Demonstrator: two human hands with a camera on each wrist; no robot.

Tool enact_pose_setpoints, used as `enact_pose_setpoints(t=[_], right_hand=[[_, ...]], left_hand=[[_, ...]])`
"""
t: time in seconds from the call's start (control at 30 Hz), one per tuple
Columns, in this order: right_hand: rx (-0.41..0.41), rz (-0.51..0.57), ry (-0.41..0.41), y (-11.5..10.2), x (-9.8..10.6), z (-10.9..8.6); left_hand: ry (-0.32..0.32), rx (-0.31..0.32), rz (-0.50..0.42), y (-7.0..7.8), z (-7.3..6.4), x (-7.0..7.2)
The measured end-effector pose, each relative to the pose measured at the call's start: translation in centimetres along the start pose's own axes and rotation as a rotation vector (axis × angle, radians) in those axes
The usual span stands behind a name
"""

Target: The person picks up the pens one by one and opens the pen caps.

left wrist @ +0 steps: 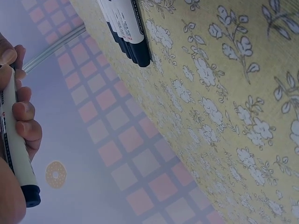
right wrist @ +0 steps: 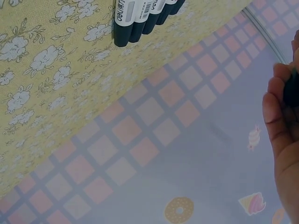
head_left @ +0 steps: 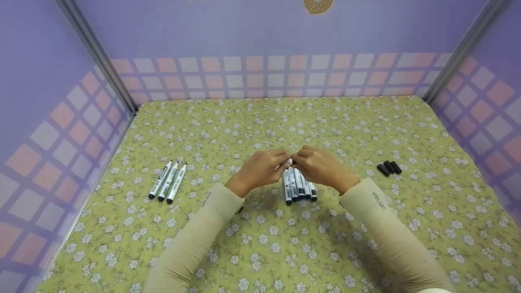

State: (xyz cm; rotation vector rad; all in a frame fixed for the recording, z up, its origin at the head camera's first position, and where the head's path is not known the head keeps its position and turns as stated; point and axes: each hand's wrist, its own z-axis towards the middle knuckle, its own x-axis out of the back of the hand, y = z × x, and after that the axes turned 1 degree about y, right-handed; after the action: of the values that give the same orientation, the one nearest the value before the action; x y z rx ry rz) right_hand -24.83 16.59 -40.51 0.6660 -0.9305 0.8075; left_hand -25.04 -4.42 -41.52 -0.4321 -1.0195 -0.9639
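Observation:
My left hand (head_left: pixel 264 167) grips a white marker (left wrist: pixel 18 149), its dark end sticking out below the fingers in the left wrist view. Meeting it fingertip to fingertip, my right hand (head_left: pixel 323 167) pinches the black cap (right wrist: pixel 291 91) at the marker's other end; curled fingers partly hide that cap. Just under both hands, several white markers (head_left: pixel 294 189) with dark ends lie side by side on the cloth. Their dark ends point toward me.
Three uncapped markers (head_left: pixel 167 183) lie side by side on the left, tips pointing away. On the right are three loose black caps (head_left: pixel 384 169). A flowered cloth (head_left: pixel 252 240) covers the table, with purple checkered walls (head_left: pixel 260 40) at the back and sides.

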Motion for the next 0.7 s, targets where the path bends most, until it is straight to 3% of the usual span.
enact_pose_setpoints(t=[0.4, 0.7], right_hand=[[0.008, 0.018, 0.033, 0.06, -0.39, -0.22], [0.041, -0.038, 0.077, 0.09, -0.99, -0.37]], left_hand=[[0.002, 0.002, 0.0, 0.0, 0.02, -0.14], [-0.008, 0.02, -0.014, -0.16, 0.0, -0.18]])
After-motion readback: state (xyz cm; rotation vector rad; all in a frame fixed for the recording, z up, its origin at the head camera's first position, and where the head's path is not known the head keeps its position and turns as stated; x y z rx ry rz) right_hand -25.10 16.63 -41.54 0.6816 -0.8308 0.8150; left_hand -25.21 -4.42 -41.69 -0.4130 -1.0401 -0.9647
